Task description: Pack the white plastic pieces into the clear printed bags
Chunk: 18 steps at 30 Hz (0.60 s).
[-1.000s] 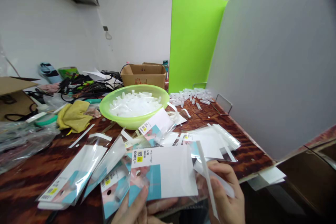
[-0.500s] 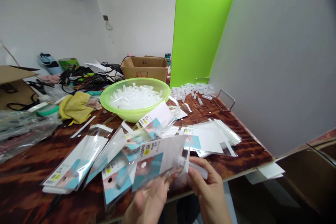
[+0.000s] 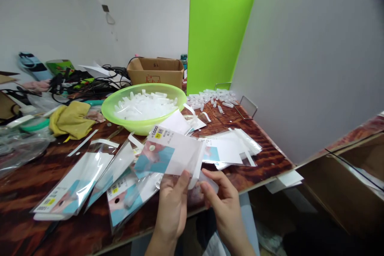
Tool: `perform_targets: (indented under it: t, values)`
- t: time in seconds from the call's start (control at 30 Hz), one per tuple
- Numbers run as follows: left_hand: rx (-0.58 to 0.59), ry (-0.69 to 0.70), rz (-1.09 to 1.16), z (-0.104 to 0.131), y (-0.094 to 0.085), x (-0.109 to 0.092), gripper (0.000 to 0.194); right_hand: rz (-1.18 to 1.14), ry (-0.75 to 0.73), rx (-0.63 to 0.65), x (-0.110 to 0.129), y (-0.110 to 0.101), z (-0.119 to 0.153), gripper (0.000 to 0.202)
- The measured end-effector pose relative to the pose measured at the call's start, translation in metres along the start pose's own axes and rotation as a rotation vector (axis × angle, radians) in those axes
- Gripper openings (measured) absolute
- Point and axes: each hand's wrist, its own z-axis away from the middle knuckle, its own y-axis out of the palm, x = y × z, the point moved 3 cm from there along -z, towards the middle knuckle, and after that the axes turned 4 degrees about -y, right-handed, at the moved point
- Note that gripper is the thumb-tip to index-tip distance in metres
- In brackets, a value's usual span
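My left hand (image 3: 174, 202) is closed on the lower edge of a clear packaging bag (image 3: 169, 154). Inside the bag is a printed card, white with a teal and skin-toned picture and a yellow mark. At the bag's right end, my right hand (image 3: 220, 198) pinches a translucent white plastic tube (image 3: 211, 182), partly covered by the fingers. Whether the tube's tip lies within the bag's mouth, I cannot tell. Beneath and left of the held bag, several similar carded bags (image 3: 75, 184) lie overlapping on the wooden table (image 3: 18, 208).
A green bowl (image 3: 144, 128) heaped with translucent tubes stands behind the bags. More tubes (image 3: 213, 98) lie loose by the green panel (image 3: 222, 28). A grey panel (image 3: 312, 60) borders the right side. A cardboard box (image 3: 156, 72), a yellow cloth (image 3: 72, 120) and cables sit farther back.
The held bag has tilted, its printed end now higher and facing me more. My left thumb now presses on the bag. The whole view has shifted slightly to the right.
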Motion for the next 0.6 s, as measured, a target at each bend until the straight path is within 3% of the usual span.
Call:
perform_targets:
  t: [0.07, 0.17, 0.3, 0.4, 0.6]
  values:
    - [0.026, -0.014, -0.029, -0.001, -0.001, -0.001, 0.056, 0.036, -0.042, 0.031, 0.003, 0.001, -0.002, 0.024]
    - [0.066, -0.062, -0.047, 0.001, -0.001, -0.006, 0.056, -0.036, 0.017, 0.069, 0.009, 0.004, 0.0, 0.028]
    - [-0.049, 0.002, -0.054, 0.007, -0.004, -0.014, 0.054, -0.16, 0.042, 0.092, 0.013, 0.014, 0.012, 0.037]
    - [-0.093, 0.053, -0.062, 0.011, -0.008, -0.018, 0.062, -0.072, -0.005, 0.047, 0.01, 0.015, 0.018, 0.026]
    - [-0.029, 0.053, -0.116, 0.01, -0.014, -0.019, 0.074, 0.14, -0.218, 0.073, 0.004, 0.007, 0.021, 0.016]
